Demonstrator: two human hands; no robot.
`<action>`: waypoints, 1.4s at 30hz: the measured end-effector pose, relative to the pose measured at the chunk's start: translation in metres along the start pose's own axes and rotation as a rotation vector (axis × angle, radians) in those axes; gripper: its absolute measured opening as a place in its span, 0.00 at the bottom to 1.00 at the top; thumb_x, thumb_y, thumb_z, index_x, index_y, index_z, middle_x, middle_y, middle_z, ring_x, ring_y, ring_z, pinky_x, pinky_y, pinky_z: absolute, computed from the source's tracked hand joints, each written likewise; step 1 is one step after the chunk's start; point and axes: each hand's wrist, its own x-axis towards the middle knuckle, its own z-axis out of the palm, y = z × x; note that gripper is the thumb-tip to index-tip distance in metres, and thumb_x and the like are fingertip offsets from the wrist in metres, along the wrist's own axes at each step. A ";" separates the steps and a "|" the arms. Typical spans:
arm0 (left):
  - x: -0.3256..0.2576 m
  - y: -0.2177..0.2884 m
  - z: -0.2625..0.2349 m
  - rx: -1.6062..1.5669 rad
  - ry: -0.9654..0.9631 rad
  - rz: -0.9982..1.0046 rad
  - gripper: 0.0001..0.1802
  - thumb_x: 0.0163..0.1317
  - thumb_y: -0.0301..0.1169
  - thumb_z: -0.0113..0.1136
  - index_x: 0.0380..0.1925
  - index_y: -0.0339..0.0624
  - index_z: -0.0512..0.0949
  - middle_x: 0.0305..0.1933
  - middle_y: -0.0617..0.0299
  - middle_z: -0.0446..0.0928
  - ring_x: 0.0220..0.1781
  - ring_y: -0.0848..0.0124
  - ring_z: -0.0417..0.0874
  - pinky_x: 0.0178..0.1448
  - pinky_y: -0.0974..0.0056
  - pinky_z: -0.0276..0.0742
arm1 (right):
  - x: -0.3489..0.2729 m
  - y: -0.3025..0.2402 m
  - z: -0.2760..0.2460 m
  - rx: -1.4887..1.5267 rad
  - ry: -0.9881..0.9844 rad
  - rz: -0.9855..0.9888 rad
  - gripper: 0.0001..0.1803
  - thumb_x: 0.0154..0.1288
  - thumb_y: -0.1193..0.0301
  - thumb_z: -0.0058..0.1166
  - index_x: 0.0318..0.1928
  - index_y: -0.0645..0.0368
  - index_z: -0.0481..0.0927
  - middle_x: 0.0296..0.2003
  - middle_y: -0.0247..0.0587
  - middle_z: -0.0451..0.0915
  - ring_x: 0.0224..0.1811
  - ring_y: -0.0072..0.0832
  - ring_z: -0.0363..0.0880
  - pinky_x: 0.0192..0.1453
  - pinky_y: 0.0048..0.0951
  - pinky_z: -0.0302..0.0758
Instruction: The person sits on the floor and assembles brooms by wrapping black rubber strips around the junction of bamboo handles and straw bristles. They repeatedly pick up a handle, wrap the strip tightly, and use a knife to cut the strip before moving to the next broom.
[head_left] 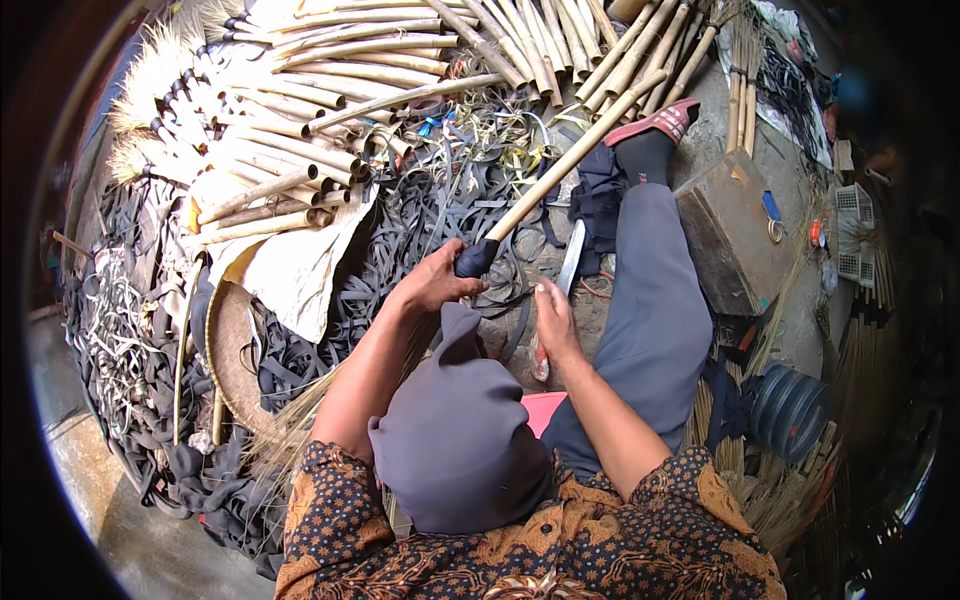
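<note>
My left hand (440,280) is wrapped round the black-bound neck of a broom (575,155). Its pale bamboo handle slants up and away to the right, its far end near my slippered foot. Straw bristles (292,425) show beside my left forearm and may belong to this broom; my arm and knee hide the join. In my right hand (556,318) is a knife (572,255), gripped with its blade pointing away from me. A bit of the red handle (541,360) shows below that hand. The blade is a short way right of the broom's binding and apart from it.
Black rubber strips (410,215) cover the floor ahead. Many bound brooms (290,140) lie stacked at the far left, with more bamboo handles (540,45) across the back. A woven tray (232,350) rests at left. A wooden block (728,235) and blue water jug (790,410) stand right.
</note>
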 end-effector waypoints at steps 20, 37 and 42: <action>0.018 -0.012 0.048 -0.054 0.072 -0.040 0.30 0.61 0.41 0.76 0.54 0.31 0.77 0.39 0.56 0.82 0.40 0.69 0.81 0.47 0.62 0.78 | -0.017 -0.034 -0.017 0.730 -0.051 0.479 0.13 0.76 0.63 0.63 0.44 0.59 0.78 0.34 0.36 0.82 0.31 0.22 0.82 0.32 0.26 0.82; 0.012 -0.021 0.048 0.125 0.153 -0.018 0.30 0.68 0.48 0.69 0.54 0.32 0.75 0.38 0.41 0.83 0.45 0.46 0.86 0.53 0.50 0.79 | -0.026 -0.059 -0.044 0.514 -0.156 0.483 0.15 0.79 0.60 0.59 0.38 0.57 0.75 0.27 0.32 0.78 0.23 0.19 0.77 0.27 0.24 0.77; 0.005 -0.028 0.056 0.429 0.361 0.110 0.35 0.70 0.52 0.65 0.65 0.37 0.74 0.45 0.41 0.85 0.49 0.45 0.87 0.55 0.49 0.80 | -0.023 -0.065 -0.040 0.522 -0.202 0.442 0.15 0.80 0.59 0.57 0.39 0.57 0.76 0.28 0.31 0.77 0.23 0.19 0.76 0.26 0.24 0.76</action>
